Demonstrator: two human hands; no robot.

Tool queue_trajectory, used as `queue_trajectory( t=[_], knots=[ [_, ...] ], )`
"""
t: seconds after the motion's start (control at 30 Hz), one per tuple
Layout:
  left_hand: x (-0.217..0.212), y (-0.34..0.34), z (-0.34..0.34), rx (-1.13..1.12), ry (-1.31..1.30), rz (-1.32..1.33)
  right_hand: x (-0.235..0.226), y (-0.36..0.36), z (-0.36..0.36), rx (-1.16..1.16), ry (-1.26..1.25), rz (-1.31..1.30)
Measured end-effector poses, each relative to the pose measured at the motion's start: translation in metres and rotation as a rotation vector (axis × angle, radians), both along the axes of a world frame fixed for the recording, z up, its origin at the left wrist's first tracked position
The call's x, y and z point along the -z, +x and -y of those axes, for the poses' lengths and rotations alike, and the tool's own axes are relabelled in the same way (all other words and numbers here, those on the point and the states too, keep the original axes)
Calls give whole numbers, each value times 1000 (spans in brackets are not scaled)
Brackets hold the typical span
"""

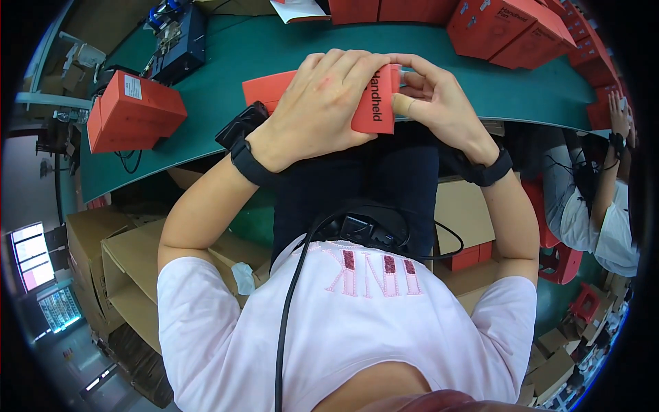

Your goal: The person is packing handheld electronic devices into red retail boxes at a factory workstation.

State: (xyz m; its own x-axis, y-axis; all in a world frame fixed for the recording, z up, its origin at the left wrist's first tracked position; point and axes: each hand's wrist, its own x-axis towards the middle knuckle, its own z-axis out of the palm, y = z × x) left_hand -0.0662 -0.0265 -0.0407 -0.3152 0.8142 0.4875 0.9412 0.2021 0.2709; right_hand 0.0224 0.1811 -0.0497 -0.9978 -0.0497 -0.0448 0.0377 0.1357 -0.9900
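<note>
In the head view, upper centre of the frame, a flat red carton (374,110) (white lettering on its end) sits over the green table's (226,62) edge. The left hand (322,110) wraps it, fingers pressed together on top; the right hand (439,103) pinches its right end.

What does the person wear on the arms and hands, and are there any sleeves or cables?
Both forearms are bare. Each wrist carries a black band: the left wrist band has a bulky black device attached, the right wrist band looks plainer. The left hand and right hand are ungloved. Short pale pink sleeves cover the upper arms.
</note>
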Motion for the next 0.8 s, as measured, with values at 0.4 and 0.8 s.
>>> queue_trajectory(
  t=[0.4,0.8],
  knots=[
    [-17,-19,23,-20,50,126,0,2,-37,268,127,-304],
    [-17,-13,1,122,403,159,-116,17,23,-220,1250,-923]
  ],
)
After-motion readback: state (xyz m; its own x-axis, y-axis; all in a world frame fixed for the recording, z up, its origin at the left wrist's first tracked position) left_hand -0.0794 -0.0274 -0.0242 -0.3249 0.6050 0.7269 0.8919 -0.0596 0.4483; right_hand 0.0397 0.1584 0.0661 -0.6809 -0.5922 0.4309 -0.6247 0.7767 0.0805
